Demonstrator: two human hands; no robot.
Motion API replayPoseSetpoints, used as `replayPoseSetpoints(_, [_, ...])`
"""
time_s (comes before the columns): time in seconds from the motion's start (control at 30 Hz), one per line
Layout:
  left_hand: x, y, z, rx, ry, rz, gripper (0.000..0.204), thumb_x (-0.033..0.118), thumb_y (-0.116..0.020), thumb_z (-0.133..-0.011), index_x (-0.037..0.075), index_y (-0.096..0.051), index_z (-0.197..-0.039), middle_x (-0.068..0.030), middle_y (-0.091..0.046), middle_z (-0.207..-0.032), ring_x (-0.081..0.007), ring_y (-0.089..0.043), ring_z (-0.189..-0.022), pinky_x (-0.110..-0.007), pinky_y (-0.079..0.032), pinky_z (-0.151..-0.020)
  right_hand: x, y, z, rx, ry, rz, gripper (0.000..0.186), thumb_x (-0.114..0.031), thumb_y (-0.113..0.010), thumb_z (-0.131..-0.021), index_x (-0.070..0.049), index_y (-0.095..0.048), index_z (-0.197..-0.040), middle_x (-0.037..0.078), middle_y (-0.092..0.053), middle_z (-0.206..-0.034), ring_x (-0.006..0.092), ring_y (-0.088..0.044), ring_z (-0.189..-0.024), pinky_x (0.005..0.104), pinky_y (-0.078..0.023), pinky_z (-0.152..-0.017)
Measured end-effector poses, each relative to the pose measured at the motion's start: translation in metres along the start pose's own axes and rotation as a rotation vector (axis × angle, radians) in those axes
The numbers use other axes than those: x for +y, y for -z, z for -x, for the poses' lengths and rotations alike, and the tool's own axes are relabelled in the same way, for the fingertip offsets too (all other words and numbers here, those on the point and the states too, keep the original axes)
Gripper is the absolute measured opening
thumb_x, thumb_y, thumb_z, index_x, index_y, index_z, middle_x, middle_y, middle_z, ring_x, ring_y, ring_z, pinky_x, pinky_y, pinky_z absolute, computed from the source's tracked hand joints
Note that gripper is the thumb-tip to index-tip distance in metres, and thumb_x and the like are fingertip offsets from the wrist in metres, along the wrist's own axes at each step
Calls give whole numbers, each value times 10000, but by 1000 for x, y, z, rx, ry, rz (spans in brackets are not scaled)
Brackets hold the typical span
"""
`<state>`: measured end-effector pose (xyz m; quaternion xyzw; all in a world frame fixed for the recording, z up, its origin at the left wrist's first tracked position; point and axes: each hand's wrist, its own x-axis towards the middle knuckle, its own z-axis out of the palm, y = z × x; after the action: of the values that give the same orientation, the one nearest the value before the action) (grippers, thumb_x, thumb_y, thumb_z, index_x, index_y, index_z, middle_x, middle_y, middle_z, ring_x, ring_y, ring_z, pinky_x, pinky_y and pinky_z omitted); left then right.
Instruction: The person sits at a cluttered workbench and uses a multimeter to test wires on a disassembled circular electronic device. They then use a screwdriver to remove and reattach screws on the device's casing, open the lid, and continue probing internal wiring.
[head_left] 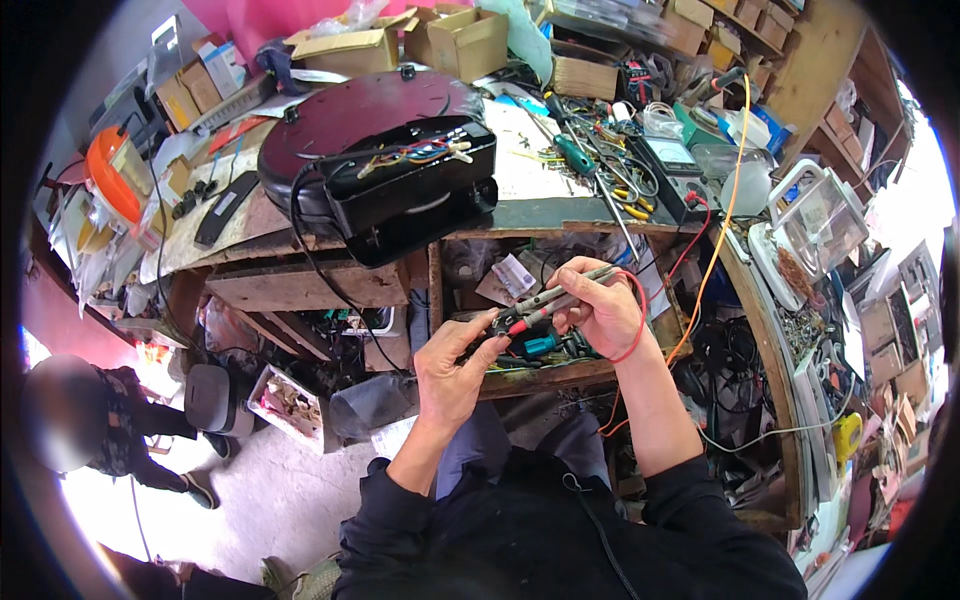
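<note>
My left hand (455,370) is closed on a small dark part (500,326), held up in front of the bench's open lower compartment. My right hand (603,313) grips two test probes, a grey-black one (556,293) and a red-tipped one (531,320), with their tips at the small part; whether they touch it I cannot tell. A red lead runs from my right hand toward a meter with a dial (671,158). Behind my hands, a round maroon appliance (350,100) has an open black housing (405,205) with coloured wires showing, at the bench's edge.
Screwdrivers (575,152) and pliers (632,205) lie on the cluttered bench, amid cardboard boxes (455,42). An orange cable (723,222) hangs down on the right, near clear plastic containers (822,225). At lower left stand a person (130,420) and a white box (282,408) on the floor.
</note>
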<state>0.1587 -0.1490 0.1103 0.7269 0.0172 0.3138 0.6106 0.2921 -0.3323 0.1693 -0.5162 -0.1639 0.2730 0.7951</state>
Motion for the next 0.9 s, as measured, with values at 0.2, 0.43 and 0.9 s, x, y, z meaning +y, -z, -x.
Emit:
replayPoseSetpoints(0.2, [5,-9,0,67,-104,-111,295,47,-803,-862,3,-760,-1150,-119,-758,-1052,-195,-704,-952,-296,-535,-859,8,7,0,9,-52,-38,231,-112,-772,-921,0,-681,-1102,99,-733,-875,177,-729,-684,304,-621,-619])
replayPoseSetpoints(0.43, [5,-14,0,80,-101,-217,236,112,-820,-843,27,-791,-1062,-131,-767,-929,-212,-743,-800,-293,-566,-715,-11,33,4,-148,-241,245,290,-131,-763,-930,28,-682,-1158,96,-736,-954,193,-734,-798,319,-628,-717])
replayPoseSetpoints(0.9, [3,-16,2,-59,-217,-523,236,264,-834,-807,72,-784,-934,-71,-696,-796,-268,-686,-708,-362,-525,-620,23,60,1,4,-238,-45,220,-124,-675,-973,54,-662,-1101,159,-746,-953,239,-762,-796,334,-645,-695])
